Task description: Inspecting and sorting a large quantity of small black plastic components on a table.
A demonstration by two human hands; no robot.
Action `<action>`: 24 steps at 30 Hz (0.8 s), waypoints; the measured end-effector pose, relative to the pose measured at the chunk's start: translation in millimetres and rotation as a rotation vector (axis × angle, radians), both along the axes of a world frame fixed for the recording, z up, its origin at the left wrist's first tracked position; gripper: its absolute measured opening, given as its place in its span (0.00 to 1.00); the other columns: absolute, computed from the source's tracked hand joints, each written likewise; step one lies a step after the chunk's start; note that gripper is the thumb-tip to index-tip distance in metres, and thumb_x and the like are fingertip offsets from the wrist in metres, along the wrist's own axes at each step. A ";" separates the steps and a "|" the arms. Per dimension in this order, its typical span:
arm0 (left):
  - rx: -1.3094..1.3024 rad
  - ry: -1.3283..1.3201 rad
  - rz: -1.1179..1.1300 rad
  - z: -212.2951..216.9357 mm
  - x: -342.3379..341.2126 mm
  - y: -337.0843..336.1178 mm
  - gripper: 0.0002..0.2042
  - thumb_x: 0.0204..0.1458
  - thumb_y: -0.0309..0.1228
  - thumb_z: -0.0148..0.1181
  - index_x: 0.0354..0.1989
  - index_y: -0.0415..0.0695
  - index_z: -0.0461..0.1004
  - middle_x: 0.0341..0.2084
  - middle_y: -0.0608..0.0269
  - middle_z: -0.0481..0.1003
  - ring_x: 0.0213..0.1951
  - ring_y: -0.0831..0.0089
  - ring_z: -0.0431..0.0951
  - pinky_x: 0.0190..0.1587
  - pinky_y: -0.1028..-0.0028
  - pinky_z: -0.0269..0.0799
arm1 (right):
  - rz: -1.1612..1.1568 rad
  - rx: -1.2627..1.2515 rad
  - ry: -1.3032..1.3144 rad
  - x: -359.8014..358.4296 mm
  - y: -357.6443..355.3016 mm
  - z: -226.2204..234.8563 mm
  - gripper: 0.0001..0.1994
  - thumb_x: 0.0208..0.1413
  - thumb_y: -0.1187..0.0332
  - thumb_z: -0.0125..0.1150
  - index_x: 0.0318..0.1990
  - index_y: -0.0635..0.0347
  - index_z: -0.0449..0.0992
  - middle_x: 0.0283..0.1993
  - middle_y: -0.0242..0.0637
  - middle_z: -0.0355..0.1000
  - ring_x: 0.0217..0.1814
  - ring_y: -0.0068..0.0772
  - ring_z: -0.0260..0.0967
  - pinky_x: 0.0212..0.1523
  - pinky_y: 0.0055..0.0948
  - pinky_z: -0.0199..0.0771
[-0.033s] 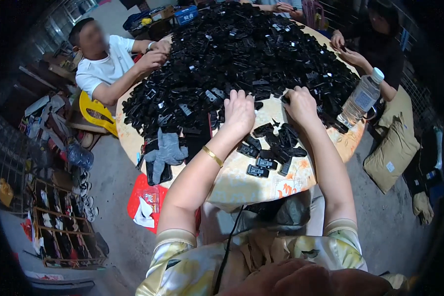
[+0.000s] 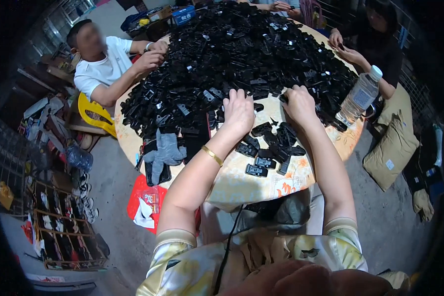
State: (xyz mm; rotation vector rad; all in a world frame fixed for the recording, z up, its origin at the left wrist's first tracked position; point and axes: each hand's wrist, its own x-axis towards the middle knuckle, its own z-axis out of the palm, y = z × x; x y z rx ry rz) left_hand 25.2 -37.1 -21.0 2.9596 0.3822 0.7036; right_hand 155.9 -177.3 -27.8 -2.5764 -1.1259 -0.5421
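A big heap of small black plastic parts point(image 2: 222, 54), some with shiny metal bits, covers most of the round table. At its near edge lies my left hand point(image 2: 239, 111), back up, fingers bent together; its fingertips are hidden, and a black part pokes out beside it. My right hand point(image 2: 299, 103) is curled at the heap's edge to the right, with a dark piece showing at its thumb side. Between my forearms sits a smaller group of black parts point(image 2: 280, 143). Two similar black parts point(image 2: 256, 170) lie closest to me.
A clear plastic bottle point(image 2: 360, 96) stands at the table's right. Left of my forearm, a grey glove point(image 2: 164, 150) lies over a dark flat object. A red bag point(image 2: 139, 197) hangs by the near left edge. People point(image 2: 108, 64) handle pieces around the table.
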 end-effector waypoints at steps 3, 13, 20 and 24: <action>0.016 0.031 -0.039 -4.0 1.5 -2.9 0.10 0.38 0.26 0.57 0.31 0.35 0.73 0.40 0.51 0.69 0.47 0.55 0.65 0.46 0.57 0.64 | 0.024 0.028 -0.041 0.1 0.0 -2.0 0.08 0.39 0.72 0.59 0.30 0.62 0.75 0.33 0.42 0.71 0.39 0.43 0.68 0.41 0.33 0.72; -0.666 -0.146 -0.042 24.6 -11.1 1.6 0.13 0.41 0.26 0.59 0.37 0.36 0.72 0.26 0.49 0.75 0.30 0.59 0.77 0.35 0.67 0.71 | 0.613 0.638 0.250 -24.1 -2.5 37.9 0.14 0.42 0.75 0.62 0.40 0.63 0.74 0.39 0.40 0.72 0.40 0.36 0.71 0.41 0.30 0.71; -1.661 -0.103 -0.504 29.1 -16.9 7.1 0.17 0.51 0.20 0.51 0.51 0.36 0.63 0.36 0.59 0.73 0.34 0.74 0.77 0.37 0.79 0.75 | 0.744 0.617 0.147 -34.6 3.4 34.2 0.12 0.42 0.77 0.62 0.38 0.62 0.76 0.38 0.42 0.73 0.41 0.39 0.73 0.41 0.29 0.73; -1.503 -0.049 -0.519 31.1 -19.6 5.1 0.21 0.50 0.24 0.55 0.54 0.36 0.61 0.36 0.61 0.72 0.36 0.75 0.76 0.39 0.78 0.73 | 0.705 0.730 0.479 -34.4 1.6 33.5 0.14 0.43 0.76 0.64 0.41 0.63 0.76 0.39 0.39 0.74 0.41 0.32 0.73 0.40 0.26 0.73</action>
